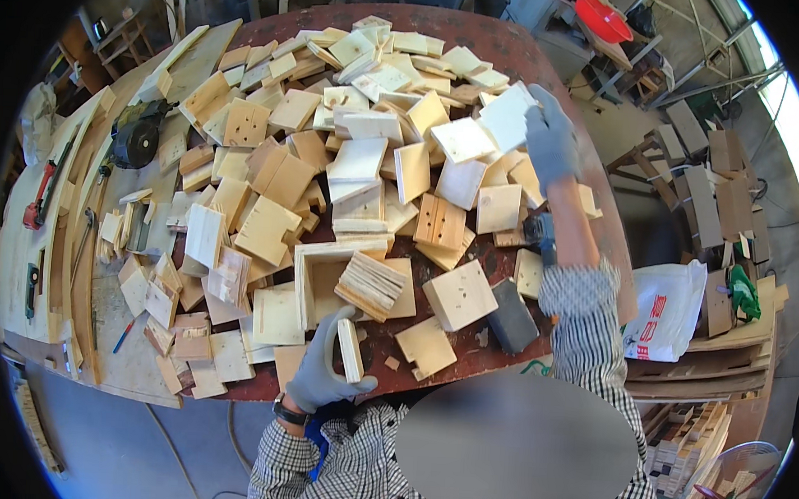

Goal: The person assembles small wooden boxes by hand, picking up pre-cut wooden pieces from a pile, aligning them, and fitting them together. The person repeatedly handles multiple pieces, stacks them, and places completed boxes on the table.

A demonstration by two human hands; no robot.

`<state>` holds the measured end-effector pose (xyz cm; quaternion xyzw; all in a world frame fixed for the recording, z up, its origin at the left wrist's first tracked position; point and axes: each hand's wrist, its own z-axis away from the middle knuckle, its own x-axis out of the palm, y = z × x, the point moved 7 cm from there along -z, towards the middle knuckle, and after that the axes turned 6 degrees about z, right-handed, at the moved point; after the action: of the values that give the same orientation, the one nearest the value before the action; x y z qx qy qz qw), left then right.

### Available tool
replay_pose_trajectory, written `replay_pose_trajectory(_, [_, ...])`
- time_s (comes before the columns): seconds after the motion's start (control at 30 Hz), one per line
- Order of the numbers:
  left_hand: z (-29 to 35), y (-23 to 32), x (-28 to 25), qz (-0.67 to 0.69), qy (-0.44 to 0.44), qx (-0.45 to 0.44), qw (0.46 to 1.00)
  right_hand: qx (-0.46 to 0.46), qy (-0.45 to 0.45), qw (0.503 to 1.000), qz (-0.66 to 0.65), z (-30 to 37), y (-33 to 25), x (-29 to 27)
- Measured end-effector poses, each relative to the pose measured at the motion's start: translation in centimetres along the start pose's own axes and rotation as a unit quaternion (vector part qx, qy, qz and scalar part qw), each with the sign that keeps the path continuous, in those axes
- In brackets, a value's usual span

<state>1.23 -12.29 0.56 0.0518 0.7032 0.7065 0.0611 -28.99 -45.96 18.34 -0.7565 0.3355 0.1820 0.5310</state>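
My left hand (323, 361), in a grey glove, is closed around a small flat wooden board (350, 350) at the table's near edge, its narrow side turned up. Out at the far right of the heap, my gloved right hand (551, 142) has its fingers at the right edge of a pale wooden board (507, 116); the thumb side is partly hidden. Between the hands spreads a big pile of wooden offcuts (362, 164). Close to my left hand are a stack of thin wooden strips (372, 285), a notched board (427, 348) and a drilled block (460, 295).
A dark block (513, 316) lies near the front edge of the dark red table (257, 388). On the left bench are a black tape measure (137, 134) and a red-handled tool (37, 202). A white sack (665, 310) and scrap boards stand right of the table.
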Motion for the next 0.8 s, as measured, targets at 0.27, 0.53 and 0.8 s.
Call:
replay_pose_trajectory(0.27, [0.5,-0.2,-0.1,0.021,0.008,-0.007,1.000,-0.055,-0.120,0.858,0.496,-8.9,-0.5,11.5])
replay_pose_trajectory(0.53, [0.3,0.7,-0.3,0.001,-0.004,0.004,1.000,-0.203,-0.296,0.851,0.384,-2.9,-5.4,17.2])
replay_pose_trajectory(0.8, [0.1,0.9,-0.3,-0.030,-0.007,0.039,0.999,-0.140,-0.355,0.896,0.226,-3.8,-2.4,14.7])
